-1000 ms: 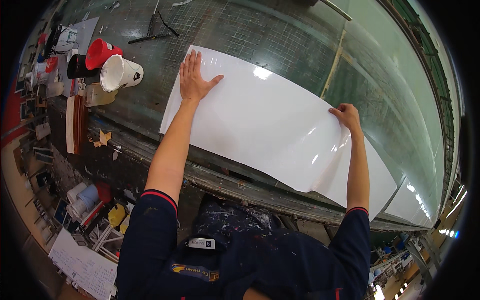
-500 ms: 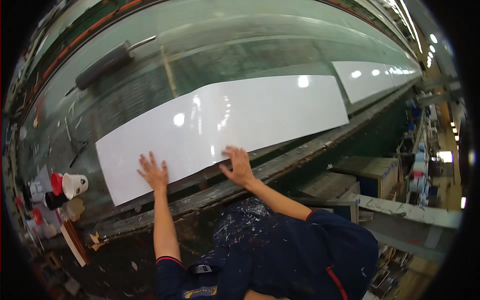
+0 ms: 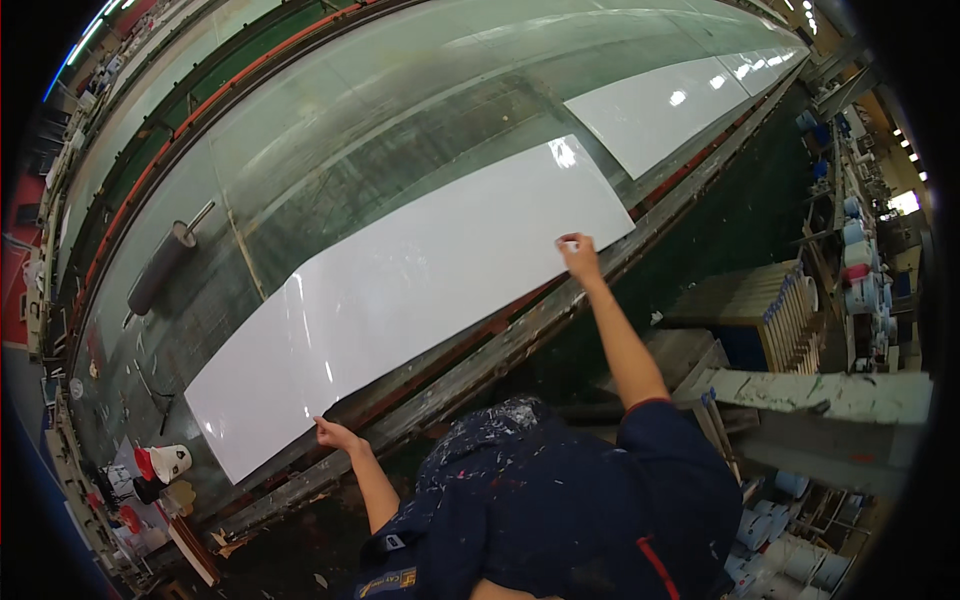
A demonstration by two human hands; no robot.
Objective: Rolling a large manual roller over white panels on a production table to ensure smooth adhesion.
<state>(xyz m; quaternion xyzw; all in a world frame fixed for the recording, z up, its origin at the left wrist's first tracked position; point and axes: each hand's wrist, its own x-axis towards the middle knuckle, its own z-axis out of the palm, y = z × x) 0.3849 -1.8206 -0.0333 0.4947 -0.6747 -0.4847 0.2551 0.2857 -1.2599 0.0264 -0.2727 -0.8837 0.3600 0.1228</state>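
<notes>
White sheet (image 3: 430, 290): one, glossy, long, lying slantwise along the near side of a greenish table (image 3: 400, 190). A crease-like bend with bright reflections crosses its left part. Near edge: close alongside the worn table rail (image 3: 500, 345), a dark slot between. Far edge: angled at the bend, facing a broad stretch of table surface that gives room on that side. Right end: a narrow strip of table separates it from a second white sheet (image 3: 660, 110), which limits room that way.

Left hand (image 3: 337, 434): thumb and finger pinched on the near edge, beside the bend. Right hand (image 3: 578, 258): well apart from the left, fingers curled over the near margin toward the right end; whether it grips the sheet cannot be told.

Surroundings: dark roller (image 3: 160, 268) with metal shaft ends, on the table beyond the left part, apart from the sheet. White bucket (image 3: 170, 461) and red cup (image 3: 144, 463), side by side, near the sheet's left end, crowding that corner. Brown wooden strips (image 3: 195, 550), past the table's near side. Stacked frames (image 3: 790, 320) and a paint-marked beam (image 3: 820, 397), at the person's right, off the table.
</notes>
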